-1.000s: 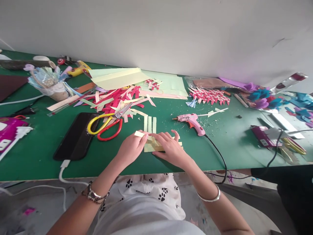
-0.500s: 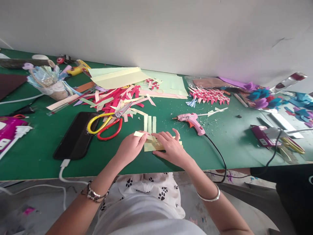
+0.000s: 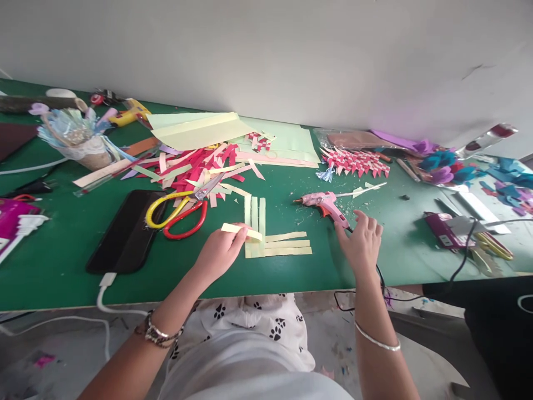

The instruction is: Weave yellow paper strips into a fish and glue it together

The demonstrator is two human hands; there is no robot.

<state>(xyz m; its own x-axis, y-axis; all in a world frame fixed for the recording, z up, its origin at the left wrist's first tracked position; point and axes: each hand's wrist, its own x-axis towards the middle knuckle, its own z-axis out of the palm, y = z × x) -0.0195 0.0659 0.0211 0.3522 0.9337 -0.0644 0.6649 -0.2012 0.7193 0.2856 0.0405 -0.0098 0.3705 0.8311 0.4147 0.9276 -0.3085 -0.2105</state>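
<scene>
My left hand [image 3: 219, 253] pinches a pale yellow paper strip [image 3: 239, 229] and holds it lifted over the corner of an L-shaped set of pale yellow strips [image 3: 272, 244] lying on the green table [image 3: 62, 261]. Three strips run away from me and three run to the right. My right hand [image 3: 362, 241] is off to the right, fingers spread, just touching the handle end of a pink glue gun [image 3: 327, 204]. It holds nothing.
Yellow and red scissors [image 3: 177, 211] and a black phone [image 3: 127, 230] on a white cable lie left. Behind are a heap of red and cream strips [image 3: 200, 166], pale paper sheets [image 3: 200, 129] and a woven red-white piece [image 3: 356, 163]. The glue gun's black cord [image 3: 378, 275] drops over the table edge.
My right hand left the yellow strips and moved right to the glue gun's handle. The L-shaped strips now lie uncovered. My left hand still holds its strip in the same place.
</scene>
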